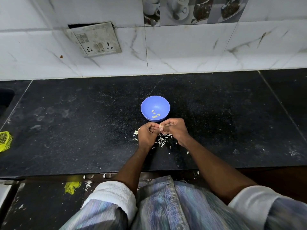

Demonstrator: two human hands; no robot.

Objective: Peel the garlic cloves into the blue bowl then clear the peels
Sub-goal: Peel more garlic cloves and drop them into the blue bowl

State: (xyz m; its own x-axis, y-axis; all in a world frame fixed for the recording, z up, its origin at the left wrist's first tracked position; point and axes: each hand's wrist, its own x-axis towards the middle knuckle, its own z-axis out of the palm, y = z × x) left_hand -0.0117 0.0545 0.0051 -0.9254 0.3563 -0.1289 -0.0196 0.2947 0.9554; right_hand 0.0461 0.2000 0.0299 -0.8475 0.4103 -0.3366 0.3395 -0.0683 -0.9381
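A blue bowl [155, 103] stands on the black counter [83, 130] and holds several peeled garlic cloves [155, 114]. Just in front of it, my left hand [147, 135] and my right hand [175, 128] meet with curled fingers and pinch one small garlic clove [160, 127] between their fingertips. White garlic peels [162, 140] lie scattered on the counter under and around both hands, partly hidden by them.
A yellow net bag [5, 141] lies at the counter's left edge, beside a dark sink corner [5, 97]. The tiled wall with a switch plate [94, 39] rises behind. More peels and a yellow net scrap [72, 187] lie on the floor below the counter's front edge.
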